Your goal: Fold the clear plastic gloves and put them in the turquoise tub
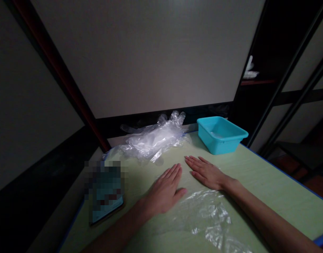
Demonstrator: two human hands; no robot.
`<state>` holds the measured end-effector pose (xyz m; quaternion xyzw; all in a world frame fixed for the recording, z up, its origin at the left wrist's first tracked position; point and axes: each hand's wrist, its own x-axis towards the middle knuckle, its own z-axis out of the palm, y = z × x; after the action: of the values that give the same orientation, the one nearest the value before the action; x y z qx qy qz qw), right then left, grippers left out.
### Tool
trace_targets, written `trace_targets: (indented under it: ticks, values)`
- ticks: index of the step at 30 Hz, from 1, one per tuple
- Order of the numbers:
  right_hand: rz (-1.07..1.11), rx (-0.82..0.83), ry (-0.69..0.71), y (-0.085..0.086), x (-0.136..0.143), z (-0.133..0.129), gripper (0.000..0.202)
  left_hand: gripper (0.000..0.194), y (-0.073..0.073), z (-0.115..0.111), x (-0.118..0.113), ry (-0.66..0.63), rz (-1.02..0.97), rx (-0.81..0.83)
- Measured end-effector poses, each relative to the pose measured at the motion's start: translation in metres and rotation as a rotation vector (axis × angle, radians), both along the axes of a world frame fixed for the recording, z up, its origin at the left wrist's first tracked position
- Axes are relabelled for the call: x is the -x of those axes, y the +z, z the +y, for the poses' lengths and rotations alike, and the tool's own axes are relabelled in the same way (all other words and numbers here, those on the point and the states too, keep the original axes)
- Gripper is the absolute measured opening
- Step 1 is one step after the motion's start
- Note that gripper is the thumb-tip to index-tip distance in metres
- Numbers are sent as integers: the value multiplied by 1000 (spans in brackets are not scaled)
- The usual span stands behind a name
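My left hand (165, 191) lies flat with its fingers stretched out and the thumb apart, at the upper left part of a thin, clear piece of plastic film (203, 211). To its right, my right hand (205, 172) is also laid flat, fingers extended, at the film's upper right edge. Neither hand grips anything. The film is wrinkled and shiny toward the lower right; its full outline is hard to make out, partly hidden by the hands. Beyond them rests a crumpled heap of clear disposable plastic gloves (153, 140), some glove fingers sticking up.
A turquoise plastic basin (222, 135) stands at the table's back right. On the left a phone (107, 200), partly pixelated, leans upright. The light green table (277, 196) has a blue edge and meets a pale panel (156, 59) behind. A dark open shelf (258, 83) is at right.
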<state>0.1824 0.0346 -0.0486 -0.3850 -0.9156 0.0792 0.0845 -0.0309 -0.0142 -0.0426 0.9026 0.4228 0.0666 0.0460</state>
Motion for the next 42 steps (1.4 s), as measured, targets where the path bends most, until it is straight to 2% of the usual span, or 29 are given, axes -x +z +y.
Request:
trace_targets:
  ticks: [15,22,26,29,31,33,36,38,42]
  values:
    - [-27,8,-31,1,-8,6,50,56,-1,1,24,-24,36,-55]
    - [-2,-13,-10,-2,-16,10,48,57,-1,-1,24,-11,17,-29]
    - [-5,-5,-11,-2,-17,11,48,60,4,3,25,3,15,52]
    - [-8,2,-14,-1,-16,10,48,63,17,6,12,75,-22,82]
    - [-1,-6,-10,-1,-16,10,47,63,25,6,-8,114,-69,34]
    - [-3,-23,-8,-4,-16,11,46,61,28,5,-34,149,-94,2]
    - [-27,-53,-3,-9,-17,14,46,63,15,7,-72,137,-104,-62]
    - [-33,-66,14,-11,-17,16,45,64,2,9,-86,161,-99,-69]
    - [-20,-51,22,-10,-18,15,45,70,-14,12,-85,202,-83,-81]
